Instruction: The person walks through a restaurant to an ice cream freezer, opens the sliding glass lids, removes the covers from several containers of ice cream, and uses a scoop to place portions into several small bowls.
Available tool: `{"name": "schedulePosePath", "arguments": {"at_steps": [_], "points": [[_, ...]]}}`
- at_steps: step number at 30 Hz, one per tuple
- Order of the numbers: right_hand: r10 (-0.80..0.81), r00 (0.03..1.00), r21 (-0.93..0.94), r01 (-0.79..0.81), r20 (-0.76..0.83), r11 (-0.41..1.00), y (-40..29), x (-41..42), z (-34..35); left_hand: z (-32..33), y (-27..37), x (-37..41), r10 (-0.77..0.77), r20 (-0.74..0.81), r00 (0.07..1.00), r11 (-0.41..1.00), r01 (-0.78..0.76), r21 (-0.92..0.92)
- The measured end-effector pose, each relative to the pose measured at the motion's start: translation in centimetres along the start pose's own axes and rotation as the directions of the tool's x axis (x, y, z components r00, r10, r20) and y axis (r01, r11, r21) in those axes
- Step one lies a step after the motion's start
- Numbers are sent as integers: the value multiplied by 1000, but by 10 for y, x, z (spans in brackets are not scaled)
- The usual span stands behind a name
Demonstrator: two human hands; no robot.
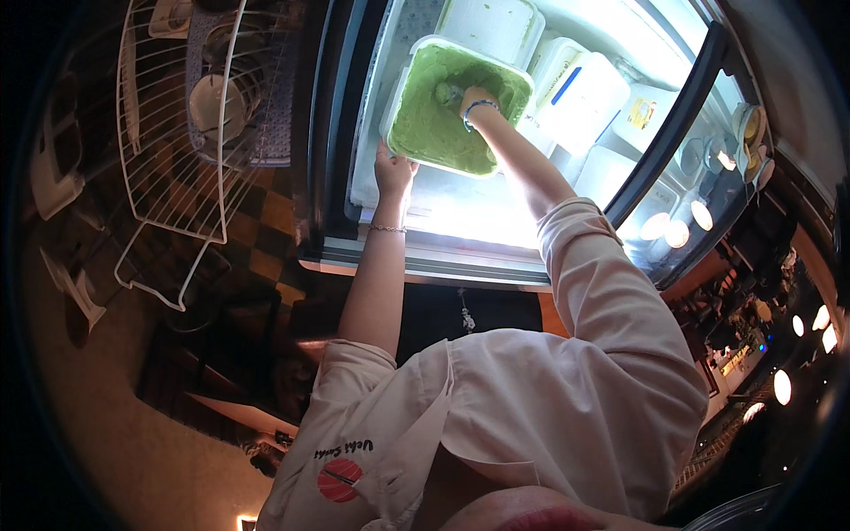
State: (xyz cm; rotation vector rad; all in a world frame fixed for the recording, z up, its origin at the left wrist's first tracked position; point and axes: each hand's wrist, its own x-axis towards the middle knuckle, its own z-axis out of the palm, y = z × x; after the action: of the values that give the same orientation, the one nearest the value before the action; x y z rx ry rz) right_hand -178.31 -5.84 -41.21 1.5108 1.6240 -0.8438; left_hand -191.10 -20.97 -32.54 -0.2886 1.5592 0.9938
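Observation:
A white plastic tub [388, 126] of green ice cream [431, 133] sits tilted inside a lit chest freezer [425, 255]. With my left hand [396, 174] I grip the tub's near left corner. My right hand [479, 103] reaches into the tub, closed around the handle of what looks like a metal ice cream scoop [455, 93]. Green ice cream fills the scoop's head, close to a hollow at the tub's far right. Most of the scoop's handle is hidden by my fingers.
More white tubs [584, 99] stand behind and right of the green one. The freezer's dark-framed glass lid [664, 126] borders the right. To the left is a white wire rack [226, 166], with stacked bowls [219, 106] on a patterned surface beyond its wires.

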Motion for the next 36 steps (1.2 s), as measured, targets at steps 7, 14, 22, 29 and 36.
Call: {"name": "schedulePosePath", "arguments": {"at_steps": [7,14,22,29,36], "points": [[-162,965,-186,201,205,962,3,19,4,-2,-3,6,16,4,1000,999,-16,51],[-94,769,353,-178,632,919,10,-21,-7,-3,2,4,47,25,999,996,-49,80],[-250,681,634,-397,689,664,10,-44,4,0,4,1,39,0,999,996,-39,78],[-186,879,474,-51,439,879,-15,-50,-27,-3,4,1,25,73,997,999,-27,34],[-181,971,-96,167,-153,981,-22,-66,-5,-4,-1,7,32,52,998,999,-33,36]]}}
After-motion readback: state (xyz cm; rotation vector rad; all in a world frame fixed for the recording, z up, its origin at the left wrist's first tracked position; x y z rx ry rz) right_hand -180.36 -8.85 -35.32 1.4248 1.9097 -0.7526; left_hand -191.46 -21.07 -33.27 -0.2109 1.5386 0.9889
